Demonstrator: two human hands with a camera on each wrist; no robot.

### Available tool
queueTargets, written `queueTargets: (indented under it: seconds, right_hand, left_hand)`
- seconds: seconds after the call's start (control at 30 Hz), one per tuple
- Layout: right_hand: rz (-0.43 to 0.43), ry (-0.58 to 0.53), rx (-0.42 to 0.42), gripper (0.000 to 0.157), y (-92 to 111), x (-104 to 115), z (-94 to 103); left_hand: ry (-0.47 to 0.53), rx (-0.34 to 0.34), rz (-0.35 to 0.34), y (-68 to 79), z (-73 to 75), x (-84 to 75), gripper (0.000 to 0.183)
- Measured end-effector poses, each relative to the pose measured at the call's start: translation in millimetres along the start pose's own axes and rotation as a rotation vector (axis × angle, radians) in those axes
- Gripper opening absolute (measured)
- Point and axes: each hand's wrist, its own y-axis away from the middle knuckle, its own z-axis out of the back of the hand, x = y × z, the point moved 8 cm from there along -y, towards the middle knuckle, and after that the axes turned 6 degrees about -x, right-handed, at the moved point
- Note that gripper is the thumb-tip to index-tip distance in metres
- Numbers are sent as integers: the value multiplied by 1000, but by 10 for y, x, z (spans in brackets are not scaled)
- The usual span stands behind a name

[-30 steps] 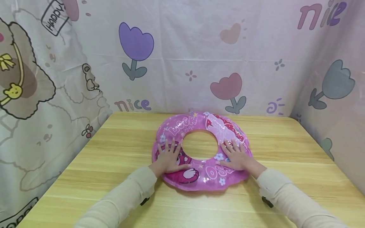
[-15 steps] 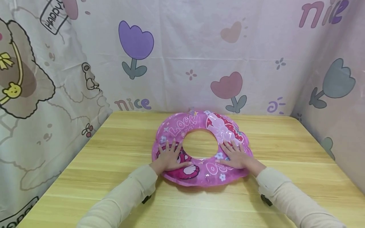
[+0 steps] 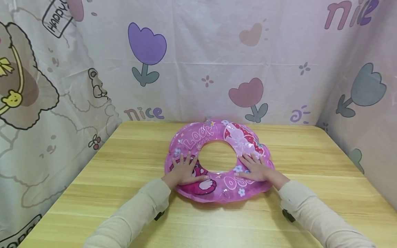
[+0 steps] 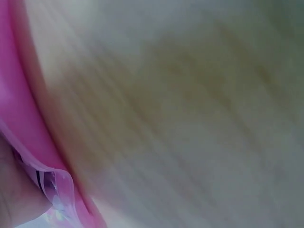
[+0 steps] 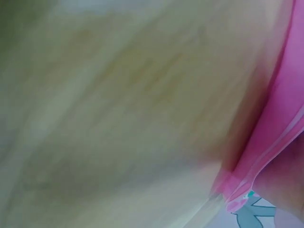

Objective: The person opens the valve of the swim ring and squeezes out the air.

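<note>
A pink inflatable swim ring (image 3: pixel 217 193) lies on the wooden table, printed with a bear, flowers, strawberries and white lettering. My left hand (image 3: pixel 185 171) rests on its left side with fingers spread over the bear print. On the right side, my right hand (image 3: pixel 255 169) lies flat, thumb pointing inward, partly over the lettering. Through the ring's round hole the tabletop shows. In the left wrist view the ring's pink edge (image 4: pixel 33 109) runs along the left, beside part of the hand. The right wrist view shows the ring's seam (image 5: pixel 270 147) next to the right hand.
The light wooden table (image 3: pixel 118 193) reaches back to a printed cloth (image 3: pixel 192 41) with tulips, hearts and words, which hangs behind it and on both sides. Black wrist straps (image 3: pixel 288 215) show under the beige sleeves (image 3: pixel 136 210).
The ring's near edge has risen slightly and its outline looks smoother than one second ago. Both hands stay in the same places on it. The head view has shifted very slightly.
</note>
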Motion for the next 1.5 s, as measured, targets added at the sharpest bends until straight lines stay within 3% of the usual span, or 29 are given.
queueTargets:
  seconds: [0.17, 0.3, 0.5, 0.63, 0.73, 1.0, 1.17, 1.5]
  right_hand:
    - [-14, -59, 9, 90, -6, -25, 3]
    - [13, -37, -36, 87, 11, -8, 37]
    - [60, 22, -165, 72, 31, -43, 66]
    - [69, 20, -248, 66, 16, -76, 90]
    - [57, 18, -266, 69, -19, -91, 117]
    - [-22, 34, -173, 75, -178, -115, 156]
    - [-84, 35, -54, 76, -225, -108, 114]
    - [-132, 48, 36, 80, -299, -120, 116]
  left_hand:
    - [30, 11, -5, -37, 18, 26, 102]
    - [58, 11, -27, -53, 75, 29, 92]
    - [126, -93, -53, -100, 185, 66, 63]
    - [131, -184, -53, -130, 221, 132, 60]
    - [104, -221, -68, -155, 243, 173, 64]
    - [33, -160, -32, -235, 256, 306, 68]
    - [-3, -88, -6, -266, 203, 331, 71]
    - [-8, -68, -10, -334, 177, 324, 69]
